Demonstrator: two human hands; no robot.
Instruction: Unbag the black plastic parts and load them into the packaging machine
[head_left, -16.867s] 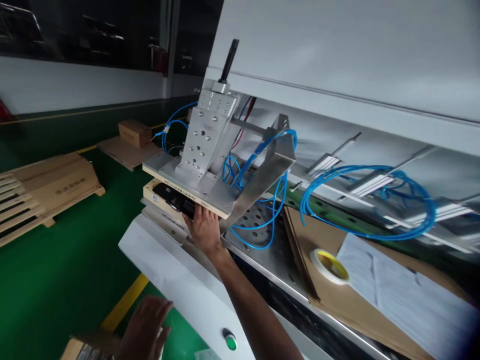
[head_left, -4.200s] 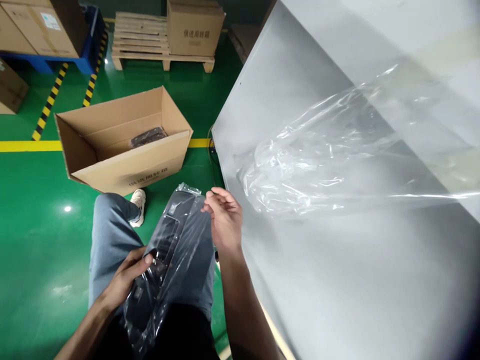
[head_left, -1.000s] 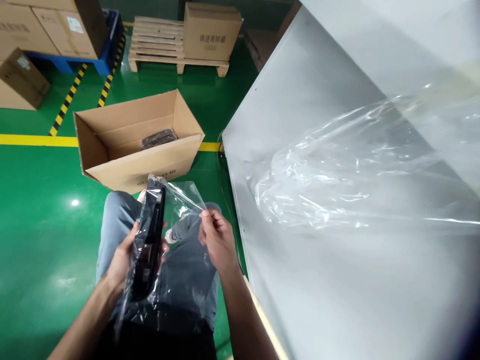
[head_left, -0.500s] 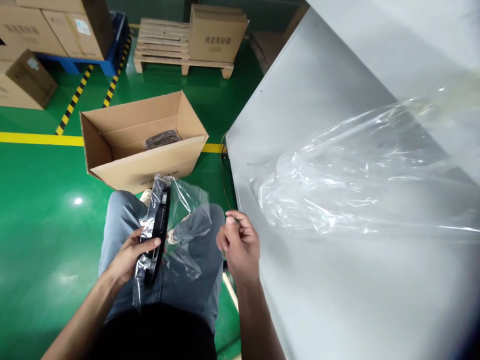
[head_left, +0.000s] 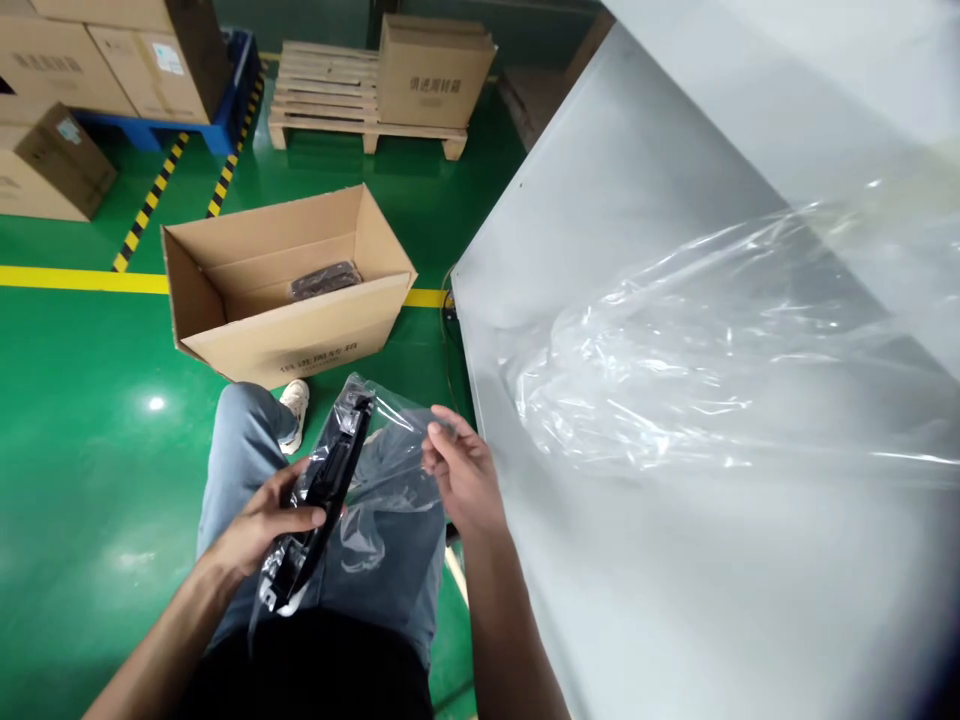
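Observation:
My left hand (head_left: 270, 520) is closed around a long black plastic part (head_left: 330, 485), its thumb across the part's side. The part sits inside a clear plastic bag (head_left: 397, 465) and tilts up to the right above my lap. Between thumb and fingers, my right hand (head_left: 465, 465) pinches the loose edge of that bag and holds it out to the right. What exact kind of part it is, I cannot make out.
An open cardboard box (head_left: 300, 330) on the green floor holds dark wrapped pieces (head_left: 325, 281). To the right, a pile of clear plastic bags (head_left: 645, 380) lies on a grey-white surface (head_left: 675, 580). Farther back are a wooden pallet (head_left: 322, 95) and stacked cartons (head_left: 150, 70).
My right hand has moved slightly left and taken hold of the bag's edge, which is now stretched toward it. The black part has tilted more to the right in my left hand.

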